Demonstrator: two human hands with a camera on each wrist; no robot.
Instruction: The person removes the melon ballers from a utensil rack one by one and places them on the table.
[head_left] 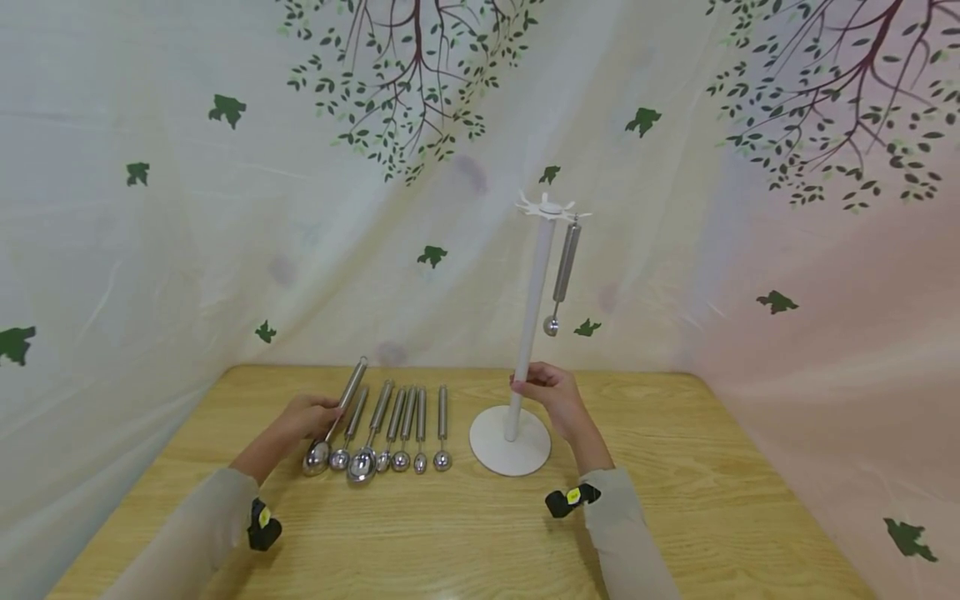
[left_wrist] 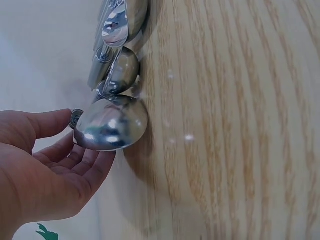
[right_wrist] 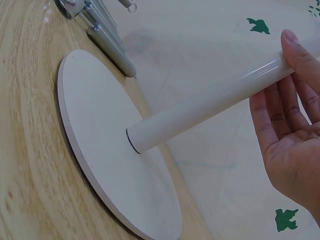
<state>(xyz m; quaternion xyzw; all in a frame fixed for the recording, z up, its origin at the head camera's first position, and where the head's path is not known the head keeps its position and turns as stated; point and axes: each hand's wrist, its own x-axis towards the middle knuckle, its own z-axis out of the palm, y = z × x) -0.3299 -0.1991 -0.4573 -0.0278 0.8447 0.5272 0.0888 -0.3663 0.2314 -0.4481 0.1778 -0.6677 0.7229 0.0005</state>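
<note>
At the left end of a row of metal scoops, my left hand (head_left: 311,414) pinches the handle of a large metal scoop (head_left: 317,457) between thumb and fingers. Its round bowl (left_wrist: 112,124) shows close up in the left wrist view, low by the tabletop, with the handle slanting up and away. My right hand (head_left: 553,396) grips the white pole (right_wrist: 210,105) of a stand, thumb on one side and fingers on the other. The stand's round base (head_left: 510,454) rests on the table. From the hooked top (head_left: 550,208) hangs a small scoop (head_left: 567,262).
Several more metal scoops of different sizes (head_left: 401,461) lie side by side between the left hand and the stand, bowls toward me. The wooden table (head_left: 465,542) ends at a pale curtain (head_left: 337,292) printed with branches and green leaves.
</note>
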